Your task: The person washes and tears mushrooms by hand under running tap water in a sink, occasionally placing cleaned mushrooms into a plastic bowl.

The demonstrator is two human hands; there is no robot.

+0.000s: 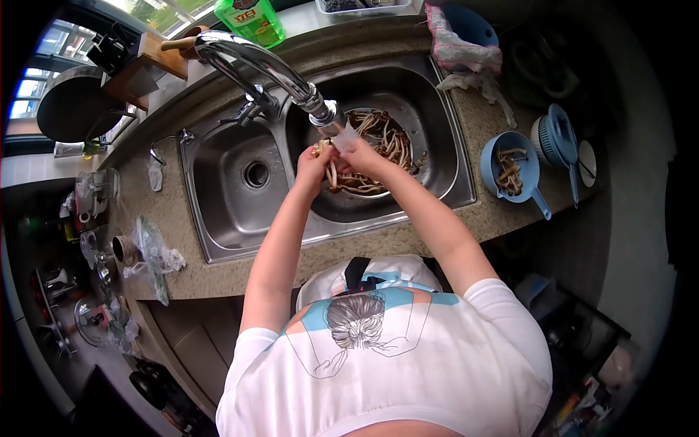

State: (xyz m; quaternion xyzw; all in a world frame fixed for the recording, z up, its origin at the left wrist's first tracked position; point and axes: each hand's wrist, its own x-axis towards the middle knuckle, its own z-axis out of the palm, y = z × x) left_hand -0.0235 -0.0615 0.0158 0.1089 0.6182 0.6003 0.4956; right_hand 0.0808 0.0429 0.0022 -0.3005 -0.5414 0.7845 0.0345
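Over the right basin of the sink [466, 175], both hands are close together just below the faucet [320, 109], where water runs down. My left hand [313, 166] is closed around a few long-stemmed brown mushrooms [331, 173], their stems hanging down from the fingers. Beside it, my right hand [360, 159] is curled inward under the water, and its fingertips are partly hidden by the stream. Beneath the hands, a round metal bowl [411, 149] holds many more wet mushrooms [393, 142] with thin pale stems and brown caps.
On the right counter sits a blue strainer [529, 164] with some mushrooms inside, near another blue handled basket [559, 127]. A pink-and-white bag [459, 54] lies behind them. Green detergent [251, 22] stands behind the faucet. Plastic bags [151, 251] lie on the left counter.
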